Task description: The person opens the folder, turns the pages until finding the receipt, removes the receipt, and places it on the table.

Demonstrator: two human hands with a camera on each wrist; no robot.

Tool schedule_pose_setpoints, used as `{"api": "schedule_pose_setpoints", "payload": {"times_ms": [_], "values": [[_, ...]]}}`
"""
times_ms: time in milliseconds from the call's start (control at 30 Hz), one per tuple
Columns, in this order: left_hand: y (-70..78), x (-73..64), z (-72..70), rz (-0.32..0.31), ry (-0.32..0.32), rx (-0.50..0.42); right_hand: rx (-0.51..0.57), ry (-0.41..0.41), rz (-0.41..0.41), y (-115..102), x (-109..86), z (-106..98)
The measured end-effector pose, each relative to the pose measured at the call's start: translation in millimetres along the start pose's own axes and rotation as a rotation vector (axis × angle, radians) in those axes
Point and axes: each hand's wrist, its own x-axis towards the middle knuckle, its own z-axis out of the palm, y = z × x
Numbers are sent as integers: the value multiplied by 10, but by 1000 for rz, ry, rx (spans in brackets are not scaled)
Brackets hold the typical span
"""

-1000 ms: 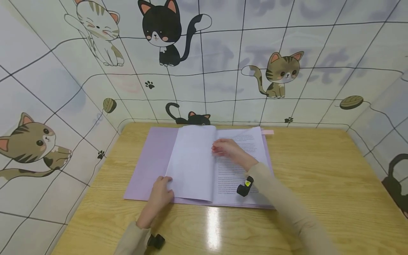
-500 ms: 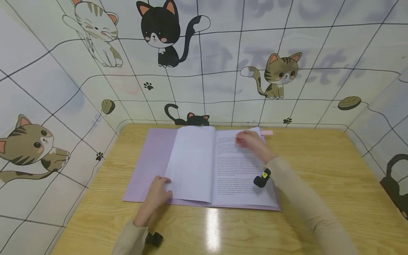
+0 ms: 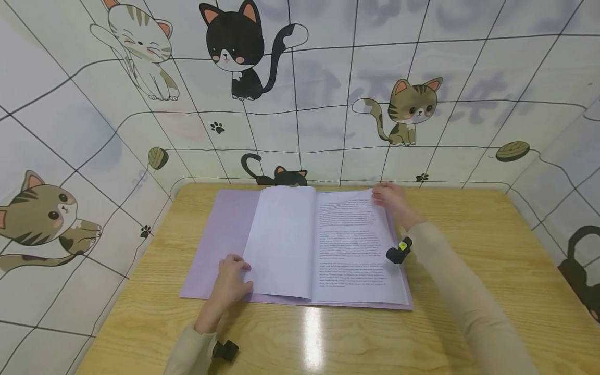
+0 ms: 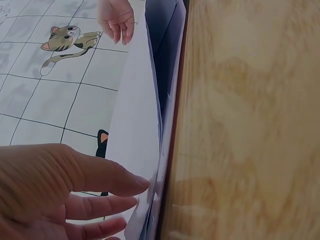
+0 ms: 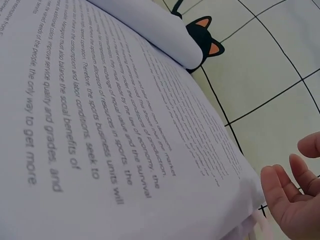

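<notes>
The bound document lies open near the back of the wooden table [image 3: 469, 260], its lavender cover [image 3: 211, 250] spread flat beneath the leaves. Its left-hand page [image 3: 281, 245] is blank and bows up a little along the fold, while the right-hand page [image 3: 349, 245] carries dense print.

Your right hand [image 3: 392, 200] has just travelled from near the fold, across the print, to the upper outer corner of the printed page. I judge that this leaves the text readable and puts your fingers where a leaf's edge can be reached. The right wrist view shows your thumb and fingers apart with nothing between them; I cannot tell whether a fingertip touches the paper. Your left hand [image 3: 232, 276] stays at the lower outer edge of the blank page, fingers loosely spread and resting there, not pinching.

A streak of light [image 3: 313, 338] shines on the wood in front of the document. Behind the table, a pale wall covering [image 3: 323, 130] with dark grid lines shows cartoon cats, paw prints and yarn balls, and similar panels close in on both sides.
</notes>
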Motion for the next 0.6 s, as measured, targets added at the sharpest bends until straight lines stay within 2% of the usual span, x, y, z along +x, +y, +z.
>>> {"api": "schedule_pose_setpoints", "payload": {"times_ms": [267, 500, 600], "values": [[-78, 21, 6, 53, -41, -83, 14, 58, 14, 8, 35, -165], [-186, 42, 13, 153, -62, -147, 12, 58, 29, 6, 62, -208], [-246, 56, 9, 172, -81, -169, 3, 51, 36, -4, 60, -203]]}}
